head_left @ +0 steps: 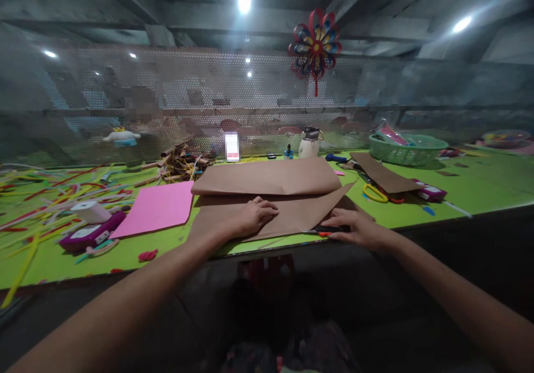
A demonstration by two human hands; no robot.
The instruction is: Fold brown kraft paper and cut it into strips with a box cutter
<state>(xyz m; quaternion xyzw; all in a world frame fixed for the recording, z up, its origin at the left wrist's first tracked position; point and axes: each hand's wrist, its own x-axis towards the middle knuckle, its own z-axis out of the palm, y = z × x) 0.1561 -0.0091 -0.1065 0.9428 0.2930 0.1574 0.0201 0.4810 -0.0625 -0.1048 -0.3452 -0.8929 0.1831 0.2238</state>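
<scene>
A large sheet of brown kraft paper (292,210) lies before me at the table's front edge, its far part folded over into a flap (267,177). My left hand (255,217) rests on the paper near its middle, fingers laid out over it and a ring on one finger. At the paper's right front edge, my right hand (352,227) is closed on scissors with black and orange-red handles (329,230). Their blades point left along the edge, partly under the paper. The paper's right corner is lifted above my right hand.
Left are a pink sheet (156,209), a purple box (89,234), a white roll (90,212) and scattered coloured strips. Brown scraps (181,162) are piled behind. Right lie yellow-handled scissors (374,193), brown card (386,174) and a green basket (406,149). A paper flower (316,48) hangs above.
</scene>
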